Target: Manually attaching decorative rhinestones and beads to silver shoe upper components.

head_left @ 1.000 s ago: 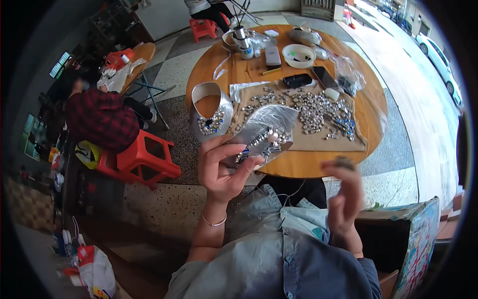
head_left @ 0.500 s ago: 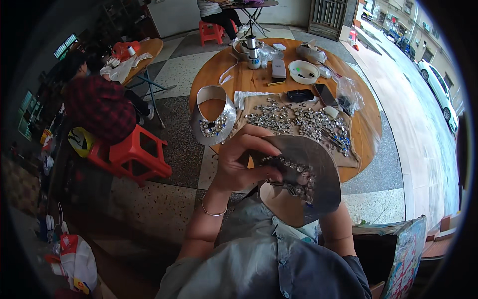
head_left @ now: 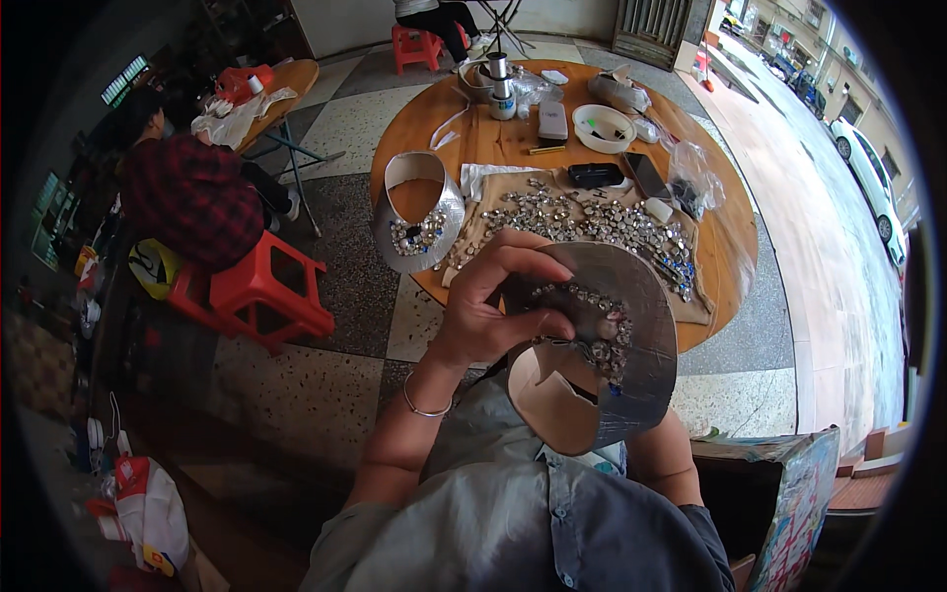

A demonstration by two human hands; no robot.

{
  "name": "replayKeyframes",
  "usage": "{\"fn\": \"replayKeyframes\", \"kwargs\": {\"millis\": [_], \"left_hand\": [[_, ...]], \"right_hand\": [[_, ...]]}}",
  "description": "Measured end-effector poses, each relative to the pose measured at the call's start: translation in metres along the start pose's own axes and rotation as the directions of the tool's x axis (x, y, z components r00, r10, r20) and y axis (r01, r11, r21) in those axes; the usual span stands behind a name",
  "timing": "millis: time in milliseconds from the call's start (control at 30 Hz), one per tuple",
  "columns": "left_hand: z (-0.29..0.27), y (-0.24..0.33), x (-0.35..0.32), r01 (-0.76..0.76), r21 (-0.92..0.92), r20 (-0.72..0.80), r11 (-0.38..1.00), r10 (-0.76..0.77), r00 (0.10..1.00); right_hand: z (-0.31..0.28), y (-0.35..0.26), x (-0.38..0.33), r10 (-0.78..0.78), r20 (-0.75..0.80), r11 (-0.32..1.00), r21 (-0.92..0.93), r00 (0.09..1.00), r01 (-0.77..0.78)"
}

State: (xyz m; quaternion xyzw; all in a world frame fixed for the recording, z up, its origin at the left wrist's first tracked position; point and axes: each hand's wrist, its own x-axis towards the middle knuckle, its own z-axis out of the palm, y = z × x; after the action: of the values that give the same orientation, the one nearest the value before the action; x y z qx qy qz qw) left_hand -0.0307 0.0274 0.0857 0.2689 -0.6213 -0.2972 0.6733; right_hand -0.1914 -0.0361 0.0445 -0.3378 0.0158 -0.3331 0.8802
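Note:
A silver-grey, collar-shaped form [head_left: 646, 335] with a tan inner face is held up in front of me. Rhinestones [head_left: 617, 355] in clusters and a row line the edge of its opening. My left hand [head_left: 498, 301] grips its left side, thumb and forefinger close to the stones. My right hand is hidden behind the form; only its forearm [head_left: 666, 459] shows, so its fingers cannot be judged. A second silver collar form [head_left: 422, 212] with a jewelled front stands on the table, beyond my left hand. Loose rhinestones [head_left: 592, 222] cover a tan cloth [head_left: 493, 187] beyond the held form.
The round wooden table [head_left: 395, 128] also bears a spool stand [head_left: 500, 89], a white bowl [head_left: 604, 128], a phone [head_left: 646, 176], a black case [head_left: 595, 176] and plastic bags [head_left: 695, 178]. Red stools [head_left: 266, 286] stand left, beside a seated person in a plaid shirt [head_left: 192, 202].
The held form has tilted, showing more of its tan inner face. My left hand has shifted slightly right with it. The whole view has moved a little, with the table sitting higher.

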Motion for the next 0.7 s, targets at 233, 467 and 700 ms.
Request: {"fn": "replayKeyframes", "kwargs": {"millis": [233, 467, 700], "left_hand": [[-0.01, -0.009, -0.016, -0.048, -0.219, -0.022, 0.974, 0.044, 0.999], [-0.061, -0.009, -0.028, 0.248, -0.305, 0.07, 0.92, -0.237, 0.969], [-0.123, 0.006, -0.021, 0.394, -0.178, 0.129, 0.901, -0.376, 0.918]], "right_hand": [[-0.071, -0.073, -0.005, -0.187, -0.101, 0.783, 0.585, 0.977, 0.21], [-0.219, -0.213, -0.166, -0.346, -0.41, 0.613, 0.581, 0.844, 0.535], [-0.322, -0.358, -0.447, -0.934, -0.357, 0.325, -0.872, -0.021, 0.365]]}}
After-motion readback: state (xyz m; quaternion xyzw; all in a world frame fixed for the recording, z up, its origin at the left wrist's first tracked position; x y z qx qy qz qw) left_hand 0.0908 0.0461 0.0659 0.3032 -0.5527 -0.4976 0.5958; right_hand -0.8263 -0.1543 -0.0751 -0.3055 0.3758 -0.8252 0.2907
